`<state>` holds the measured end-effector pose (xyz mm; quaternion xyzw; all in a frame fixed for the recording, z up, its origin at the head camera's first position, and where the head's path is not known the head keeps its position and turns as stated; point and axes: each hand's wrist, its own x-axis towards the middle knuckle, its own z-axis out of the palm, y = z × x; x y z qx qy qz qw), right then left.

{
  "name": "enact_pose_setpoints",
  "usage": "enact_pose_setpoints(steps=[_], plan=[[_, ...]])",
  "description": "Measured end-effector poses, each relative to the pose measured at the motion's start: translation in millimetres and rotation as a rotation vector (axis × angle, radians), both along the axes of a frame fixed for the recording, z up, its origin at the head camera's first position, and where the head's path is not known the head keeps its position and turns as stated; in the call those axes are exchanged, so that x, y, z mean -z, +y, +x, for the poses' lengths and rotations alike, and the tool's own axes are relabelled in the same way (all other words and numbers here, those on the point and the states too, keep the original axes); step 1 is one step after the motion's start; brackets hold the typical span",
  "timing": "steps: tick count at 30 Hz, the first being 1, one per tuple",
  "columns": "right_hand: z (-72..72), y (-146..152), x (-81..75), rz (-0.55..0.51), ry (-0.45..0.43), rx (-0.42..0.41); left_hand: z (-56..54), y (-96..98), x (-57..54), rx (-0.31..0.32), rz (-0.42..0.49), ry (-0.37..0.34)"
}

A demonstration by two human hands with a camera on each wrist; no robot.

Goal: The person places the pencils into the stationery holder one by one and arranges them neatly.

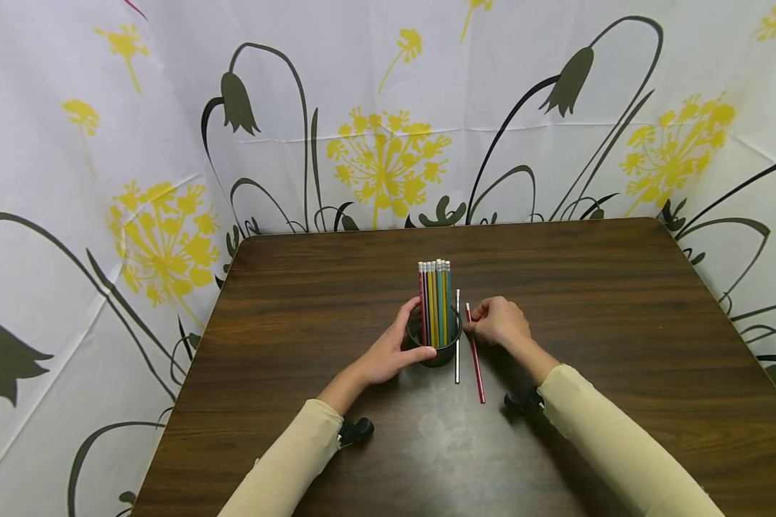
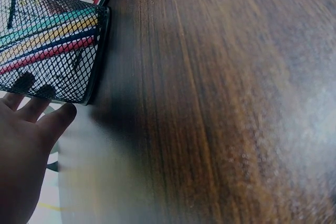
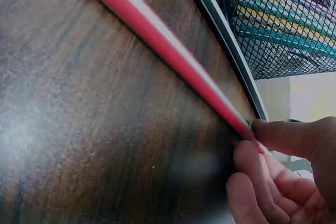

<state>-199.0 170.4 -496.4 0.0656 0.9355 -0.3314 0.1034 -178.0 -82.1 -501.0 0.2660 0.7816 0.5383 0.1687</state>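
Observation:
A black mesh pencil cup (image 1: 441, 357) stands upright and holds several pencils (image 1: 435, 301), red, dark, yellow and teal, eraser ends up. My left hand (image 1: 384, 352) grips this cup from the left, its thumb across the near side; in the left wrist view, fingertips (image 2: 60, 121) touch the mesh low down. To the right of the cup, my right hand (image 1: 503, 323) pinches a red pencil (image 1: 476, 366) near its far end between thumb and fingers. Between cup and red pencil, a black-and-white pencil (image 3: 228, 43) lies on the table.
The dark wood-grain table (image 1: 297, 301) reaches back to a white cloth (image 1: 375, 79) printed with yellow and grey-green flowers. A small black wrist camera (image 1: 357, 431) sits at the left cuff and another (image 1: 522, 401) at the right.

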Motion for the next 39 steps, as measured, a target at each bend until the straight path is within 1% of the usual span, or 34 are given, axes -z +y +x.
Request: enact_pose_setpoints(steps=[4, 13, 16, 18, 21, 25, 29, 35, 39], plan=[[0.0, 0.0, -2.2, 0.010, -0.034, -0.002, 0.1, -0.5, 0.2, 0.002, 0.004, 0.000], [-0.4, 4.5, -1.6, -0.021, -0.034, -0.003, -0.8, -0.8, 0.5, 0.009, 0.008, -0.005], [-0.4, 6.8, -5.9, -0.045, -0.029, 0.010, -0.7, -0.6, 0.7, 0.007, 0.006, -0.004], [-0.3, 8.3, -11.3, -0.060, -0.010, 0.016, -0.7, -0.5, 0.5, 0.009, 0.010, -0.004], [-0.3, 9.1, -22.1, -0.075, 0.053, 0.028, -0.7, -0.4, 0.5, 0.010, 0.016, -0.006], [0.6, 9.7, -40.1, -0.126, 0.170, 0.050, -0.7, -0.4, 0.6, 0.011, 0.021, -0.011], [2.7, 10.5, -59.2, -0.228, 0.314, 0.069, -0.8, -0.3, 0.5, 0.012, 0.025, -0.007], [8.3, 7.1, -87.9, -0.397, 0.570, 0.084, -0.8, -0.2, 0.0, 0.028, 0.053, 0.025], [12.9, 1.7, -102.0, -0.484, 0.683, 0.107, -0.8, 0.0, -0.2, 0.035, 0.071, 0.027]])
